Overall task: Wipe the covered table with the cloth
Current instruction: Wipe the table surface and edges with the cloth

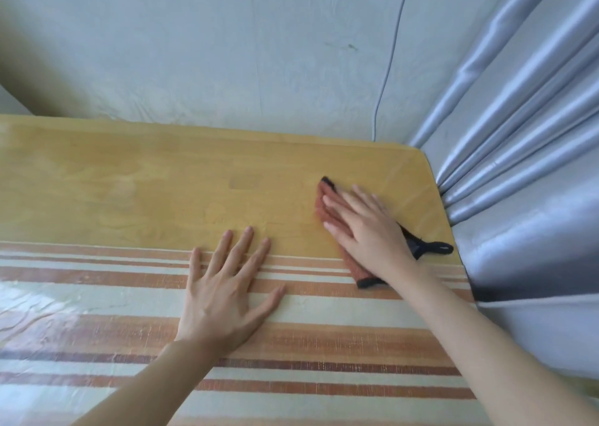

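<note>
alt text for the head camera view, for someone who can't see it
A right hand presses a reddish cloth flat on a table near its far right corner, while the left hand rests open on the striped covering. Grey curtains hang at right.

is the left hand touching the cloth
Apart. The head view shows the left hand flat on the striped table cover, with bare surface between it and the cloth under the right hand.

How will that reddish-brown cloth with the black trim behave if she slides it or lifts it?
The reddish-brown cloth with black trim looks soft and floppy, lying flat and creased under the right hand, so it would likely droop when lifted. The glossy clear table cover suggests it slides easily.
</note>
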`<state>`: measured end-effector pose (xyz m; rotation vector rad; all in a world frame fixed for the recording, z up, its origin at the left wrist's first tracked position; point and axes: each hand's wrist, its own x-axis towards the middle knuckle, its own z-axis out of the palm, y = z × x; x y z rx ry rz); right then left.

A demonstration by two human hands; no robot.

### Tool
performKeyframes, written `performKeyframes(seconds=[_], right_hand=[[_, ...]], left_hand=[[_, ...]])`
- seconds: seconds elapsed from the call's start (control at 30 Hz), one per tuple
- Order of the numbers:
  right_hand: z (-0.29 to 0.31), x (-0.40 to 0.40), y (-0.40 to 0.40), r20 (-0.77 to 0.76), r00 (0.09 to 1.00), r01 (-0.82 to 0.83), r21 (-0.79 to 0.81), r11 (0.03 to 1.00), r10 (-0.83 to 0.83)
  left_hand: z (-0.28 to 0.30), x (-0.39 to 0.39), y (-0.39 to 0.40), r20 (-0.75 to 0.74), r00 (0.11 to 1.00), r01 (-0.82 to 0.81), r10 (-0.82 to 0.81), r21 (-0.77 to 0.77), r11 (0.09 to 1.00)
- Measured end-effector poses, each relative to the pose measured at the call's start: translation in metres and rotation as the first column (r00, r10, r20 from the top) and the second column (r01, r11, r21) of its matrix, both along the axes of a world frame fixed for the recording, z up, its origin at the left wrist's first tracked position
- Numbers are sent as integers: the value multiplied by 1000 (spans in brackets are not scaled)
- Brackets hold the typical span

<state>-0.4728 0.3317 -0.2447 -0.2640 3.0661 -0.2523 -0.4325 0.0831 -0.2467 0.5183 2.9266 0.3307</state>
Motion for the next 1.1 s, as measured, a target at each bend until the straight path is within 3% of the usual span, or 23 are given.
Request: performKeyframes(seconds=[0.13,0.27,0.33,0.47,0.6,0.7,0.8,0.9,1.0,1.1], right_hand=[[-10,-52,39,-115,950,292,-12,956,-291],[-15,-87,45,-192,782,592,-72,803,-593],[-14,-95,26,-206,806,551,-82,830,-555],[-9,-79,-42,-194,963,175,-73,982,-186],[-4,-49,-94,-91,992,-94,-80,992,87],[-1,-45,-69,-61,998,-19,-63,998,15],[-1,-46,-15,-73,952,290,-104,951,-298],[-5,-49,4,-98,882,458,-51,887,-461],[-7,-58,-29,-111,869,473,-95,876,-482],[-7,-61,-87,-121,935,320,-110,941,-333]], left_hand=[[-4,0,0,-27,1000,4,-4,2,1000],[-9,-1,-1,-45,999,19,-19,-13,1000],[-7,-1,-1,-37,999,21,-21,2,1000],[-5,-2,-1,-44,999,8,-7,39,999],[1,0,0,-18,1000,-5,6,66,998],[8,0,-9,-19,995,-93,96,127,988],[16,-10,-42,-74,985,-143,154,138,980],[23,-17,-80,-108,970,-210,219,89,974],[22,-17,-105,-20,957,-288,290,77,955],[19,-15,-125,108,949,-299,298,1,954]])
